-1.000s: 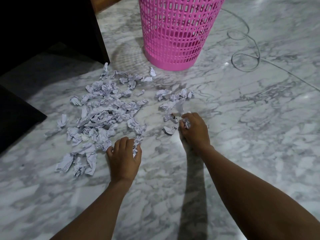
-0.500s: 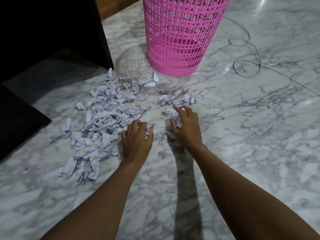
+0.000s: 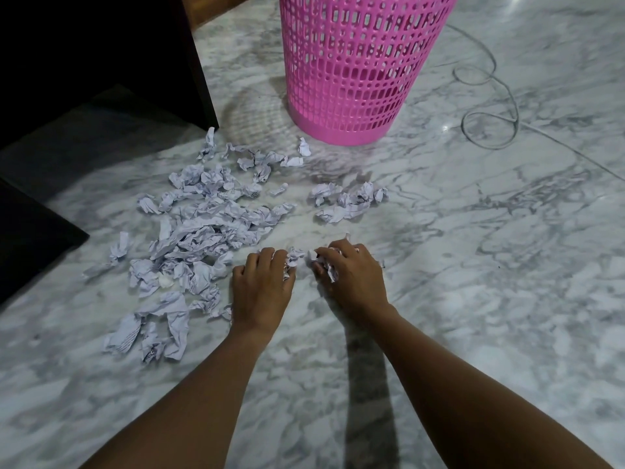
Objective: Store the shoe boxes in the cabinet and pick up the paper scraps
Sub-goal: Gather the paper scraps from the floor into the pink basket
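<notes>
With left hand [image 3: 262, 289] and right hand [image 3: 353, 279] knuckles-up, side by side at centre frame, better to rake than to pluck. Draw the paper scraps [image 3: 203, 231] strewn across centre left into one heap. Squeeze firmly against shedding, then carry over the rim of the pink plastic mesh basket [image 3: 355, 79] at top centre. Sweep up the small cluster [image 3: 348, 201] just above the hands on the way. Keep clear of the thin cable [image 3: 487, 106] looped at upper right.

Left hand: fingers curled, gripping a crumpled wad low on the marble floor [image 3: 490, 282]. Right hand: fingers likewise curled round a wad, white paper poking out between them. No shoe boxes in view. Dark furniture [image 3: 101, 45] at upper left, possibly the cabinet.
</notes>
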`<state>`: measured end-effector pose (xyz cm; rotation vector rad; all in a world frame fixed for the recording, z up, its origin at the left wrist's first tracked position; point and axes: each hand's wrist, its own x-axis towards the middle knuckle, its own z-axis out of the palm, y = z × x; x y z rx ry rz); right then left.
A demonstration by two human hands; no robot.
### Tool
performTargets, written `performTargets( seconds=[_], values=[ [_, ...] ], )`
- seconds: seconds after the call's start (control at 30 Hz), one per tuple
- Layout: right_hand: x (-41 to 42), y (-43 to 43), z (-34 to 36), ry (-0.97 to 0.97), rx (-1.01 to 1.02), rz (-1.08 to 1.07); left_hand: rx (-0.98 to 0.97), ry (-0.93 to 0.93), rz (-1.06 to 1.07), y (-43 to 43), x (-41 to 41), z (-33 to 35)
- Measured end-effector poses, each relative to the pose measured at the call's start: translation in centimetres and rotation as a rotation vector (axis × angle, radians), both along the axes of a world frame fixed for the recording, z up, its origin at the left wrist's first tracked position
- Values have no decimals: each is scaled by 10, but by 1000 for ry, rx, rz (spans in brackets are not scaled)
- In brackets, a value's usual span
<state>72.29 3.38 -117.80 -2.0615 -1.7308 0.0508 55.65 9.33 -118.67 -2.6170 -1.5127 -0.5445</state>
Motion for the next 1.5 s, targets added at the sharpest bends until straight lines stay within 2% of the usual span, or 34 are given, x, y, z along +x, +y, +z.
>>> performTargets(
  seconds=[0.2, 0.33, 0.4, 0.53, 0.6, 0.77, 0.97, 1.07, 1.17, 1.37, 1.43, 1.5],
  values=[
    [0, 0, 5, 156, 24, -18, -81, -25, -14, 0, 1, 6],
    [7, 8, 18, 258, -187, -109, -261, -65, -7, 6, 3, 26],
    [8, 13, 28, 352, -207, -199, -410, -140, 21, 11, 5, 37],
    [9, 21, 62, 666, -55, -354, -620, -412, 147, 20, 12, 74],
    [6, 26, 87, 759, -12, -392, -688, -492, 107, 28, 17, 102],
    [11, 53, 183, 724, 189, -360, -656, -679, -51, 65, 24, 196],
    [30, 110, 351, 554, 331, -280, -546, -837, -182, 110, 35, 341],
    [45, 155, 408, 487, 405, -224, -489, -919, -243, 137, 50, 390],
    [75, 196, 417, 516, 462, -192, -496, -943, -217, 174, 81, 405],
    [144, 239, 381, 568, 519, -196, -579, -1031, -129, 227, 166, 387],
    [164, 254, 366, 579, 482, -195, -565, -987, -56, 240, 193, 376],
    [178, 271, 349, 585, 358, -180, -537, -967, -9, 253, 212, 364]
  ],
)
